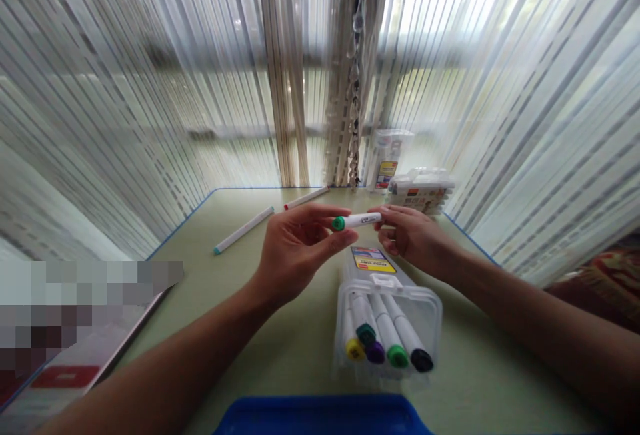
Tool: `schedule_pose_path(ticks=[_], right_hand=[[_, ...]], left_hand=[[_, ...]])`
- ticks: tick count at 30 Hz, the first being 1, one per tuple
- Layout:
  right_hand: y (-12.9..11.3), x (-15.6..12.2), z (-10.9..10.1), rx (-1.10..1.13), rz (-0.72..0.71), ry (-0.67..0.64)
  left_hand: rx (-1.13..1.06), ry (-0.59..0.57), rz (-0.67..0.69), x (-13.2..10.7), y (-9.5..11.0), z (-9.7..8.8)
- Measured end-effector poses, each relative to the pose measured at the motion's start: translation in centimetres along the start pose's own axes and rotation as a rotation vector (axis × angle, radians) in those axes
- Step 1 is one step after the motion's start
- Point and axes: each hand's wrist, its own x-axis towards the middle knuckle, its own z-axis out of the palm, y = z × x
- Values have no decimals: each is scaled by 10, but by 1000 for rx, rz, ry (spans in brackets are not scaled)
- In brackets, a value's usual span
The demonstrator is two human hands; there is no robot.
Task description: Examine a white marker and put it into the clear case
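A white marker (pixel 364 220) with a green end is held level above the table, between my two hands. My right hand (pixel 410 235) pinches its right end with thumb and fingertips. Thumb and index finger of my left hand (pixel 295 241) close around the green-ended side, the thumb below and the index above. Beneath my hands a clear plastic case (pixel 437 308) lies on its side, its mouth facing me. Inside are several white markers (pixel 400 328) with yellow, teal, purple, green and black ends. A yellow-and-purple label (pixel 373 259) is on the case.
On the green table (pixel 200 328) lie a teal-ended marker (pixel 245 229) and a red-ended marker (pixel 307 198). A clear case (pixel 387 165) and a second case (pixel 420 189) stand at the back right. A blue object (pixel 323 415) is at the front edge, a partly blurred-out screen (pixel 65 376) at left.
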Motion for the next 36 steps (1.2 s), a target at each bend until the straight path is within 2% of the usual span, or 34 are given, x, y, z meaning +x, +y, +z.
schedule_pose_path(ticks=[22, 28, 32, 36], right_hand=[[2, 1, -1, 16, -13, 7], [0, 1, -1, 47, -137, 62], [-4, -1, 0, 53, -255, 72], [-7, -7, 5, 10, -350, 28]], left_hand=[[-64, -44, 20, 1, 0, -1], [-23, 13, -4, 5, -5, -4], [105, 67, -62, 14, -18, -15], [208, 2, -112, 23, -35, -29]])
